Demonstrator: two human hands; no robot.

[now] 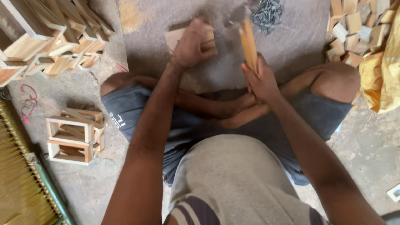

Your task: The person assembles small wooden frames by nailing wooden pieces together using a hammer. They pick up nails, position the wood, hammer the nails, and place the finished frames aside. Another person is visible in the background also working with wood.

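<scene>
The left hand (192,43) closes over a small wooden piece (177,37) on the concrete floor (291,41), ahead of the crossed legs. The right hand (260,81) grips a hammer (248,41) by its wooden handle, its blurred head near a pile of nails (268,14).

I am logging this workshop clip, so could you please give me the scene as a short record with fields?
Left hand: presses down on a flat wooden piece on the floor
Right hand: grips a wooden hammer handle; the head is blurred
Nails: dark pile ahead
Open wooden frames: stacked at left
Wood blocks: heap at right
</scene>
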